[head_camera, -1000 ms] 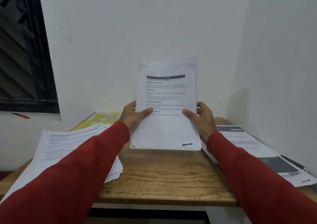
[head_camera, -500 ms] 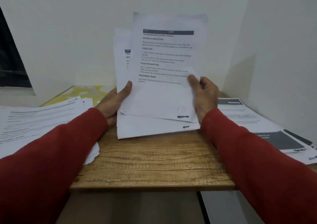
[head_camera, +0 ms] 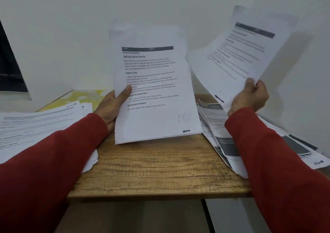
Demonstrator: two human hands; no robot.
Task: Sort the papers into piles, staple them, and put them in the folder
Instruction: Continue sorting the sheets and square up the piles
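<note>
Sorting under way at a worn wooden counter [head_camera: 151, 172]: a person's left hand [head_camera: 111, 107] grips an upright stack of white printed sheets [head_camera: 151, 93], thumb pressed across the text, while the right hand [head_camera: 250, 97] pinches a single printed sheet [head_camera: 237, 54] by its lower corner above the fanned right-hand pile of papers [head_camera: 217, 139]. Another loose paper pile [head_camera: 37, 123] lies at left. Held by one corner, the limp sheet may slip or land askew, muddling the sort.
</note>
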